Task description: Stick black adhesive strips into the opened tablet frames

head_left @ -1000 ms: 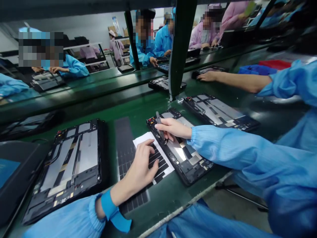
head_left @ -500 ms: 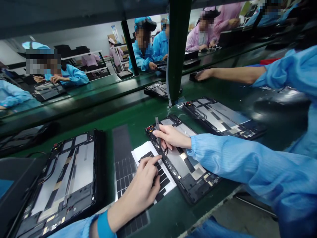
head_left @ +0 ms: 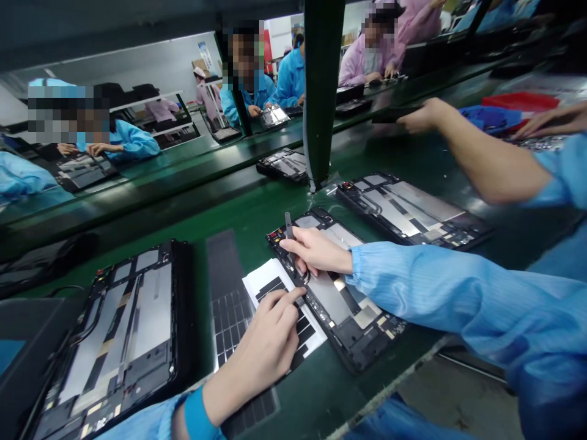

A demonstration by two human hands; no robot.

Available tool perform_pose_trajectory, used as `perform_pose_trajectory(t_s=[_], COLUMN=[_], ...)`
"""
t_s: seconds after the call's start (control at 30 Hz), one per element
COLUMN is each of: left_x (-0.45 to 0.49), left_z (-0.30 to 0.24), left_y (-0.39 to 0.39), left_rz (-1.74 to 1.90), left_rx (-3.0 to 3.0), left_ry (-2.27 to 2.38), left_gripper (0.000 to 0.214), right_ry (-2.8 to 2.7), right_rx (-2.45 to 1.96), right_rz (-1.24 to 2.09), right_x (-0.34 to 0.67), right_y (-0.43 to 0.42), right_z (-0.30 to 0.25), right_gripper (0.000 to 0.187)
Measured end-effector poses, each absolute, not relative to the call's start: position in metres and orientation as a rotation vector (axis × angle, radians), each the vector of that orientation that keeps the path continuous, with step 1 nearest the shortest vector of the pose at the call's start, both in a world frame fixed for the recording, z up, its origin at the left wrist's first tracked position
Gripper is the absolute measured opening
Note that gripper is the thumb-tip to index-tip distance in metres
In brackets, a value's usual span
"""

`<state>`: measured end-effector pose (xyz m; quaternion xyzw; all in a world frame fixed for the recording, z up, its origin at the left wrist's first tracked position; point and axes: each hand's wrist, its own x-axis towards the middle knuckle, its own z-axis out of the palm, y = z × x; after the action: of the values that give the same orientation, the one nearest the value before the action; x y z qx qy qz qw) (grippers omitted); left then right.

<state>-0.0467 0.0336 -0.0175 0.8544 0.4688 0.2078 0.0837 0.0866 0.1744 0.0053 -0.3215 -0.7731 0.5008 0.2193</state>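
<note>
An opened tablet-like device (head_left: 328, 299), its silvery battery area and black frame exposed, lies before me. My right hand (head_left: 312, 250) is closed around metal tweezers (head_left: 288, 225) over its upper left part; the tips are hidden behind my fingers. With the index finger stretched out, my left hand (head_left: 270, 336) touches the device's left edge, while its other fingers bend loosely and seem to hold nothing. Under the left hand is a white sheet with black rectangular stickers (head_left: 270, 278). It partly covers a dark, gridded clear sheet (head_left: 227, 256).
Similar opened devices lie to the left (head_left: 123, 330) and right (head_left: 408, 211). A green post (head_left: 323, 91) rises from the green bench (head_left: 183, 223). At right, a co-worker's arm (head_left: 486, 153) reaches across, near red and blue trays (head_left: 518, 104). Several people sit opposite.
My left index finger has moved slightly right, onto the device's edge. My right hand stays nearly still. The co-worker's arm at right has moved up and right, holding a dark item.
</note>
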Motion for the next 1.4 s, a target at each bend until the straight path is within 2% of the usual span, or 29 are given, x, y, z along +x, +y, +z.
perform_pose_trajectory(t_s=[0.2, 0.4, 0.57, 0.73, 0.9, 0.97, 1.03, 1.1, 1.2, 1.3, 1.4], left_x=[-0.043, -0.039, -0.044, -0.035, -0.014, -0.012, -0.016, -0.023, -0.036, -0.042, -0.042], left_z=[-0.014, -0.009, -0.011, -0.024, -0.042, -0.039, -0.028, -0.012, 0.010, 0.015, 0.007], left_y=[0.037, 0.032, 0.032, 0.030, 0.019, 0.019, 0.027, 0.042, 0.073, 0.096, 0.102], left_rz=[0.510, 0.454, 0.614, 0.606, 0.868, 0.901, 0.877, 0.831, 0.620, 0.341, 0.329], left_rx=[2.676, 2.761, 2.602, 2.526, 2.454, 2.436, 2.368, 2.242, 2.007, 1.814, 1.720], left_ry=[1.485, 1.350, 1.478, 1.505, 1.590, 1.584, 1.610, 1.727, 1.955, 1.959, 1.880], left_gripper=[0.015, 0.015, 0.011, 0.010, 0.006, 0.005, 0.006, 0.016, 0.030, 0.043, 0.050], right_ry=[-2.041, -1.939, -1.843, -1.809, -1.852, -1.920, -2.094, -2.337, -2.439, -2.377, -2.376], right_rx=[-0.883, -0.882, -0.842, -0.842, -0.831, -0.829, -0.882, -1.028, -1.286, -1.475, -1.564], right_rz=[1.492, 1.640, 1.768, 1.791, 1.783, 1.715, 1.492, 1.045, 0.474, 0.392, 0.386], right_x=[0.086, 0.084, 0.083, 0.081, 0.076, 0.078, 0.084, 0.097, 0.125, 0.148, 0.159], right_y=[0.176, 0.179, 0.183, 0.186, 0.190, 0.190, 0.188, 0.186, 0.185, 0.184, 0.184], right_z=[0.003, 0.003, 0.003, 0.001, 0.000, 0.004, 0.013, 0.023, 0.033, 0.030, 0.020], right_gripper=[0.014, 0.013, 0.012, 0.012, 0.013, 0.017, 0.025, 0.028, 0.018, 0.021, 0.022])
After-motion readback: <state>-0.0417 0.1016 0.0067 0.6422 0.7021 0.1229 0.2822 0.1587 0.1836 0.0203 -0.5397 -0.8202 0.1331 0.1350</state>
